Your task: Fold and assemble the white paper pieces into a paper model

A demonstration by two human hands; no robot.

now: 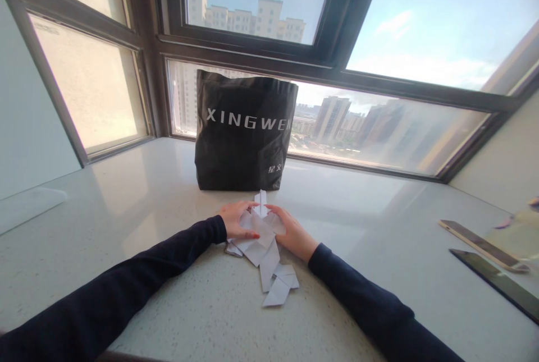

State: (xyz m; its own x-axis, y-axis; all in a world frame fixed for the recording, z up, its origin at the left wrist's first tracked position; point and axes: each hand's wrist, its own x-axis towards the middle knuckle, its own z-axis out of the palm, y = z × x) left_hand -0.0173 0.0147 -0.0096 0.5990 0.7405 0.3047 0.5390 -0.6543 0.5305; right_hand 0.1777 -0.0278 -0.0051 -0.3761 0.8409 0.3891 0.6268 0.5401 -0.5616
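A loose pile of folded white paper pieces (265, 233) lies on the pale speckled counter, several overlapping. My left hand (236, 220) grips the pile from the left, its thumb across the papers and its fingers curled round the far side. From the right, my right hand (292, 233) closes on the same pile, fingertips touching its far edge. One narrow folded paper piece (261, 199) sticks up beyond my fingers. Nearer to me, a smaller folded paper piece (278, 290) rests at the pile's front end. The papers' undersides are hidden.
A black bag (244, 149) with white lettering stands upright just behind the papers, before the window. Two flat dark devices, a phone (482, 244) and a thin black slab (497, 280), lie at the right. A clear flat object (31, 205) is at the far left.
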